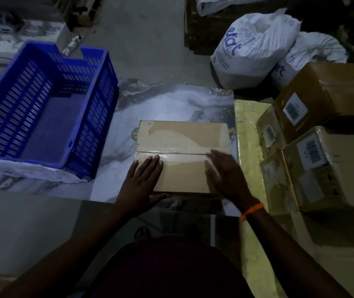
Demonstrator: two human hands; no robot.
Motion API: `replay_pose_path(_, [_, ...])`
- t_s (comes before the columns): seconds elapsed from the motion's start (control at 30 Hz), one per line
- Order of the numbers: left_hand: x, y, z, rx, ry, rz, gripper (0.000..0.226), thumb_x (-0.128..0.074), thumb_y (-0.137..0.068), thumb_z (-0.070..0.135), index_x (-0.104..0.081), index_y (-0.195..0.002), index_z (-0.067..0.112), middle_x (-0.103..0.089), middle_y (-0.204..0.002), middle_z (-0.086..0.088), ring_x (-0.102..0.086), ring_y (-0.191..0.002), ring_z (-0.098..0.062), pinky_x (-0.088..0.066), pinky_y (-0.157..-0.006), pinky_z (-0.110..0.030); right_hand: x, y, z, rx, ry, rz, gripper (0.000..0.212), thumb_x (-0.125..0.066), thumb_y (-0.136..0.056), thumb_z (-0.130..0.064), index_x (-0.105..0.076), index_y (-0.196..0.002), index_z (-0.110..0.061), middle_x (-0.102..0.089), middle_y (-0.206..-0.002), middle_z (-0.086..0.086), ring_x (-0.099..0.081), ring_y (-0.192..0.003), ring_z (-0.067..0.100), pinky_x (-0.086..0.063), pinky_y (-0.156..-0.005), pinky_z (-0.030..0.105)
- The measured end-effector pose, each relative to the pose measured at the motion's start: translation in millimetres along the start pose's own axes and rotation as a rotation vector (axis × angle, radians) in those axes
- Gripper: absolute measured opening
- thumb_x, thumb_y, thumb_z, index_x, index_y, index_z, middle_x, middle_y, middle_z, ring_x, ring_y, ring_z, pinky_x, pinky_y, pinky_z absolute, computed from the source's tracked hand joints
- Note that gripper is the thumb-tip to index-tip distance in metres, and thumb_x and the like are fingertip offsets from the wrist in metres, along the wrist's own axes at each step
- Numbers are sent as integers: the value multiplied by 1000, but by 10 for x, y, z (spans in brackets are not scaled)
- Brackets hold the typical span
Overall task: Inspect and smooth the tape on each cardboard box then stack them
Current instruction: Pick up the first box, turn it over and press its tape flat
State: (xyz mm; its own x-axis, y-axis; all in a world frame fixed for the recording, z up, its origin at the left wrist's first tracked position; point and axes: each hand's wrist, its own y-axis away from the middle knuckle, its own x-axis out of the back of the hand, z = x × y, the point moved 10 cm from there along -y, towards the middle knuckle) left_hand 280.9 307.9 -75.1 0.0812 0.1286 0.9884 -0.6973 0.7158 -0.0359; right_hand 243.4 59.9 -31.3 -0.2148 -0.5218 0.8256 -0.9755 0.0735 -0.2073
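A flat brown cardboard box [182, 138] lies on the marbled table top [171, 104], with clear tape along its centre seam [182, 152]. My left hand [143, 179] rests flat on the box's near-left part, fingers spread, fingertips close to the seam. My right hand [225, 175] lies flat on the near-right part, slightly blurred, fingertips at the tape; an orange band circles its wrist. Neither hand grips anything. Several taped cardboard boxes [313, 168] with barcode labels stand stacked to the right.
A blue slotted plastic crate [98, 108] stands empty at the left on the table. Two white printed sacks [253, 46] sit at the back right on the floor. A yellowish wrapped surface [247, 130] lies between the box and the stack.
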Motion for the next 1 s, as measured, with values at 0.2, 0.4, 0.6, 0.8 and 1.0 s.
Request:
replay_pose_path(0.2, [68, -51, -103, -111, -55, 4, 88, -34, -96, 73, -30, -160, 13, -26, -167, -12, -25, -154, -29, -26, -121, -58, 252, -890, 725, -395, -229, -3, 64, -77, -94, -29, -51, -149, -10, -54, -150, 12, -54, -133, 24, -41, -101, 22])
replay_pose_path(0.4, [497, -275, -765, 9, -10, 188, 54, -53, -101, 41, -46, -150, 20, -40, -159, -17, -39, -145, -39, -31, -114, -68, 48, -973, 902, -422, -299, -105, 39, -71, -98, -29, -65, -133, -11, -67, -130, 10, -62, -120, 25, -45, -94, 28])
replay_pose_path(0.6, [552, -279, -1114, 496, 434, 229, 30, -69, -96, 27, -60, -117, 7, -62, -112, -11, -63, -92, -19, -45, -72, -25, -235, -278, 741, -493, -444, -82, 31, -64, -101, -40, -67, -121, -16, -71, -113, 3, -69, -102, 14, -51, -83, 22])
replay_pose_path(0.8, [-15, 355, -509, 710, 960, 55, 55, -56, -97, 50, -58, -139, 14, -65, -128, -2, -64, -113, -17, -50, -90, -24, -381, 69, 540, -558, -557, -33, 23, -63, -102, -35, -63, -111, -13, -69, -103, -3, -60, -93, -14, -44, -82, 15])
replay_pose_path(1.0, [542, 282, -479, 619, 1077, 310, 43, -63, -98, 42, -58, -137, 23, -64, -129, 6, -60, -112, 10, -48, -88, -10, 92, -70, 152, -487, -731, 145, 21, -52, -108, -34, -68, -117, -24, -71, -113, -9, -63, -104, -6, -48, -88, 15])
